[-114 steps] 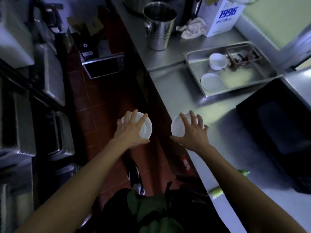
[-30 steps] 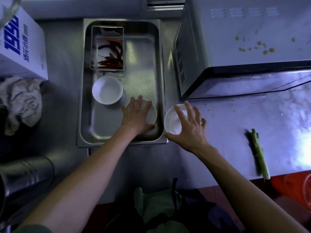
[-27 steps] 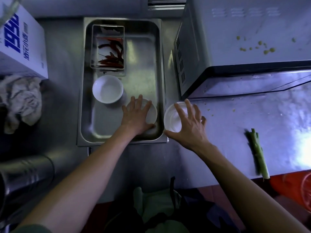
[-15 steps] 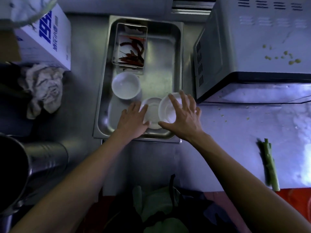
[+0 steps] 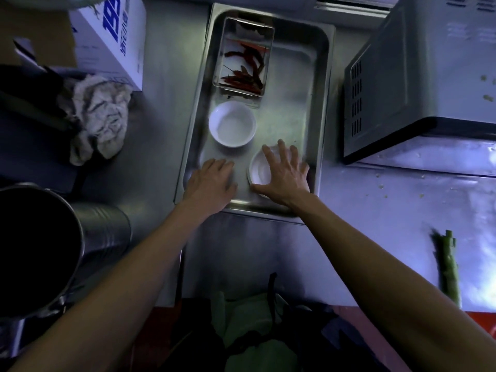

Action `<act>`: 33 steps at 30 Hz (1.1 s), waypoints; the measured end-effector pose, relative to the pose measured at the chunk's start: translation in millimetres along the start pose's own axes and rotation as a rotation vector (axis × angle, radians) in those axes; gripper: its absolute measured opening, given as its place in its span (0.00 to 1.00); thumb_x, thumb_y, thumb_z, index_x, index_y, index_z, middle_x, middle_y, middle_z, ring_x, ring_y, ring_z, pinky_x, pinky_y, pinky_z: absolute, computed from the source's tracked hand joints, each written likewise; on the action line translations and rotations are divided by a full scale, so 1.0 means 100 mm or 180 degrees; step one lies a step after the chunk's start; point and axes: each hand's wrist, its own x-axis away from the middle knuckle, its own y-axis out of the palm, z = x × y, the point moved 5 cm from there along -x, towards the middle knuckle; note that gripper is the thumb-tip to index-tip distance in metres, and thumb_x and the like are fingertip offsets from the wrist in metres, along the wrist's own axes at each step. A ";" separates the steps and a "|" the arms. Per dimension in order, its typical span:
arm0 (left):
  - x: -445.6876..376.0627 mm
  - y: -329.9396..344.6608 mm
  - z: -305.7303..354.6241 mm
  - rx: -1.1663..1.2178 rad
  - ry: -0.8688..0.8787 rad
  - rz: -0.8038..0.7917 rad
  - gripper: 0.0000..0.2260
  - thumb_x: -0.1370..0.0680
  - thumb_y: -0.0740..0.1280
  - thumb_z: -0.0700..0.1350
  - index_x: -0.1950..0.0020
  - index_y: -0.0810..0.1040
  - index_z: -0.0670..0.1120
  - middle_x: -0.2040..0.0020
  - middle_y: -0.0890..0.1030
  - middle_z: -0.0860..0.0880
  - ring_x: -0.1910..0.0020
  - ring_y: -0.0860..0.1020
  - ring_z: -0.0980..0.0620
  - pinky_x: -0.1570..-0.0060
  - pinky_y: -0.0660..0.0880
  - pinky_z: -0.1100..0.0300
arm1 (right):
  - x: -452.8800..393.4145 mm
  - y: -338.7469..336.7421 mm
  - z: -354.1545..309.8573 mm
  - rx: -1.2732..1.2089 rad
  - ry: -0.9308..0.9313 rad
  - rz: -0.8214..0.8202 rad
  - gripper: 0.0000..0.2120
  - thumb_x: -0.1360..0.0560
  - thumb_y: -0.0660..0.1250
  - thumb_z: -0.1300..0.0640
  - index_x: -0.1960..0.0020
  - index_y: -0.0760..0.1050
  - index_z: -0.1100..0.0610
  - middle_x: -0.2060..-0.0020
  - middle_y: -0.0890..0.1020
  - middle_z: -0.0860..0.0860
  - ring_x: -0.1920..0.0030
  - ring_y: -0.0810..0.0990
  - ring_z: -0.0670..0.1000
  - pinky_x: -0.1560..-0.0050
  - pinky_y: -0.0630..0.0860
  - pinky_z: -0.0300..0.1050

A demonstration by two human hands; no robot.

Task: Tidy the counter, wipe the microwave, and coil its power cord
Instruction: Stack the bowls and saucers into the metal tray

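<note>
Both of my hands are inside the steel tray (image 5: 319, 108). My right hand (image 5: 284, 173) reaches over a small white bowl (image 5: 257, 170) from above, fingers spread across its top and thumb at its near rim. What lies under this bowl is hidden. My left hand (image 5: 212, 181) lies palm down on the tray's near left floor and nothing shows in it. A second white bowl (image 5: 232, 123) stands just beyond both hands. The grey microwave (image 5: 418, 76) stands right of the tray, with food crumbs on its top. Its cord is out of view.
A small metal box of dried red chillies (image 5: 244, 63) sits at the tray's far end. Left of the tray lie a crumpled cloth (image 5: 99, 116) and a white carton (image 5: 112, 36). A tall steel pot (image 5: 53, 251) stands near left. A green stalk (image 5: 448, 267) lies near the counter's front edge.
My right hand carried its bowl left from the counter into the tray. My left hand drew back left, off the small dish it held. The view shifted left.
</note>
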 end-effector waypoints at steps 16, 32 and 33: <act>-0.01 -0.07 0.02 0.0232 0.0192 0.0034 0.23 0.22 0.67 0.50 0.29 0.71 0.45 0.29 0.72 0.46 0.29 0.67 0.44 0.38 0.71 0.45 | -0.07 0.15 -0.04 -0.0034 0.0125 -0.0054 0.53 0.35 0.70 0.29 0.21 0.43 0.42 0.20 0.40 0.51 0.21 0.38 0.63 0.27 0.47 0.74; 0.09 -0.21 1.24 -0.0369 0.0789 0.0156 0.23 0.21 0.65 0.52 0.28 0.71 0.46 0.29 0.73 0.46 0.32 0.71 0.42 0.39 0.73 0.46 | 1.15 -0.51 0.76 -0.0586 0.0115 0.0865 0.32 0.23 0.64 0.43 0.22 0.59 0.48 0.20 0.55 0.53 0.21 0.52 0.56 0.27 0.59 0.58; 0.12 -0.18 1.39 -0.0407 0.0854 0.0142 0.22 0.21 0.65 0.52 0.29 0.71 0.46 0.30 0.73 0.46 0.32 0.71 0.42 0.39 0.73 0.45 | 1.27 -0.51 0.88 -0.0618 0.0175 0.0872 0.32 0.22 0.64 0.44 0.22 0.58 0.48 0.20 0.55 0.52 0.21 0.51 0.55 0.26 0.58 0.58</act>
